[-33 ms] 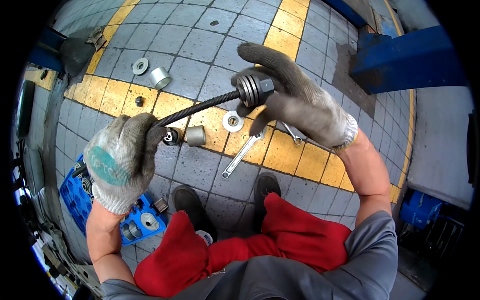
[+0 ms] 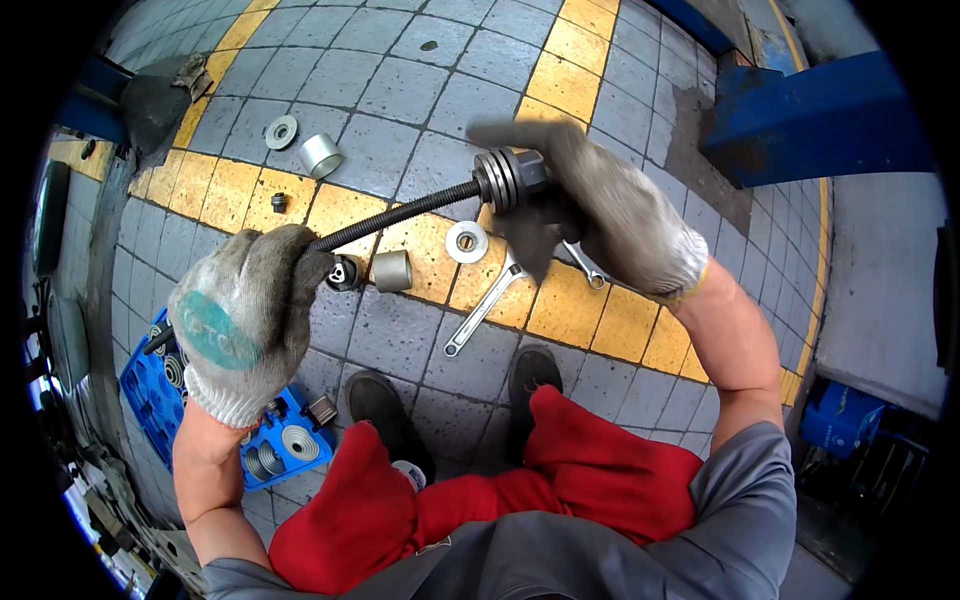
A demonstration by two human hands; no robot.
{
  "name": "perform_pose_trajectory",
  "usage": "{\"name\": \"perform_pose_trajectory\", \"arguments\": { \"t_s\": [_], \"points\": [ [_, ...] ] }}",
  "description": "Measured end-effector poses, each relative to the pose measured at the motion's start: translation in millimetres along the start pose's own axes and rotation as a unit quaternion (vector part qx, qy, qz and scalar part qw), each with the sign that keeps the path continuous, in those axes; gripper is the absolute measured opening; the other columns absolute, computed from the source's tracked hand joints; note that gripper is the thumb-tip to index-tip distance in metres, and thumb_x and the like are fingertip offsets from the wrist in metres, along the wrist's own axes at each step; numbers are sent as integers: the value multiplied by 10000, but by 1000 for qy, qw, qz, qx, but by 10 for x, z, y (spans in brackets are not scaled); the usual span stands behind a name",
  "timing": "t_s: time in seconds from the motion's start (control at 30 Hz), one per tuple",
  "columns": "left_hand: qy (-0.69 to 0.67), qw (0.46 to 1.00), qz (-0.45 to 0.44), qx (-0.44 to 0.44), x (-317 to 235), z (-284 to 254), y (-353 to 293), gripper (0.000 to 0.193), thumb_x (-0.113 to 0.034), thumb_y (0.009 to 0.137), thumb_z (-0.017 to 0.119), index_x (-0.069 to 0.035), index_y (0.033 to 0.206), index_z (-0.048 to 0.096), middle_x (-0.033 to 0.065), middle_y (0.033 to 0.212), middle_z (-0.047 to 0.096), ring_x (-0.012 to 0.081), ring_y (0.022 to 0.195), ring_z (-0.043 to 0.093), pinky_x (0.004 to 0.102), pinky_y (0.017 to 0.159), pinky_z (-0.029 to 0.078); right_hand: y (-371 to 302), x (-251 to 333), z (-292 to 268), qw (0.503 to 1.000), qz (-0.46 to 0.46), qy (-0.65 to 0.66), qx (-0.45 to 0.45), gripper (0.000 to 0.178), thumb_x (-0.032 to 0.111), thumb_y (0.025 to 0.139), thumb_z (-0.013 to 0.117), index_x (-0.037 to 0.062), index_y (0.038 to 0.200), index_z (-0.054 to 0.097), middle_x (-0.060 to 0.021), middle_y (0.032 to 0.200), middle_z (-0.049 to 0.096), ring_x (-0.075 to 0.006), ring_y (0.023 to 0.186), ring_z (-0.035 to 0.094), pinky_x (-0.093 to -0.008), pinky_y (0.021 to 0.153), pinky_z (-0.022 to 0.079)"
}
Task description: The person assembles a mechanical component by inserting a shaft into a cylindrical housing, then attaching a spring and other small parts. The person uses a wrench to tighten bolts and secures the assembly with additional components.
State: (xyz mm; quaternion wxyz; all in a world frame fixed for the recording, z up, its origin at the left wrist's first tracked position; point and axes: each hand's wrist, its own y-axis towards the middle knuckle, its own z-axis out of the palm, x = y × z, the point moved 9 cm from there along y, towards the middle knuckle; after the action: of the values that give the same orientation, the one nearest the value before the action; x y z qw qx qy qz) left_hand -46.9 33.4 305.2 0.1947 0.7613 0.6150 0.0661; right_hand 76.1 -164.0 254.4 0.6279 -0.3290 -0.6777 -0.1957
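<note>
A black threaded rod slants up to the right across the middle. My gloved left hand is wrapped round its lower part, and a dark rod end shows beyond that hand. On the upper end sit a stack of dark ring-shaped washers and a black hex nut. My gloved right hand is at the nut. Its index finger stretches over the top, smeared by motion, and the thumb hangs below. Other fingers are hidden behind the nut, so its grip is unclear.
On the tiled floor lie a flat ring, a metal sleeve, a wrench, a second wrench, another sleeve and ring. A blue tool case lies at lower left. A blue beam stands right.
My right hand's index finger has swung down toward the nut and its thumb has dropped lower. My left hand and the rod look nearly still.
</note>
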Motion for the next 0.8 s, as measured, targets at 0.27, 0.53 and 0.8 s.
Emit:
{"name": "perform_pose_trajectory", "arguments": {
  "t_s": [0.27,0.53,0.8],
  "points": [
    [7,1000,2,-12,9,-31,-9,177,-151,870,787,-74,1016,723,118,793,672,319,648,650,414,567,487,40,-102,-114,988,73,127,-52,414,262,1107,496,9,1432,538,-83,922,660,-119,777,671,-269,628,553],
    [19,1000,-8,-20,3,-90,9,178,-137,859,791,-74,1011,721,119,790,663,319,681,655,426,591,494,44,47,-93,998,-32,46,-37,585,432,1088,490,-26,1452,524,-111,1002,680,-188,915,722,-297,717,612],
    [-76,996,-50,-5,43,-48,-28,216,-112,897,779,-26,1078,697,126,851,714,289,712,708,374,628,536,-48,44,-14,997,-31,56,52,469,378,1126,478,-19,1333,619,-62,828,680,-92,663,620,-248,605,526]
  ]
}}
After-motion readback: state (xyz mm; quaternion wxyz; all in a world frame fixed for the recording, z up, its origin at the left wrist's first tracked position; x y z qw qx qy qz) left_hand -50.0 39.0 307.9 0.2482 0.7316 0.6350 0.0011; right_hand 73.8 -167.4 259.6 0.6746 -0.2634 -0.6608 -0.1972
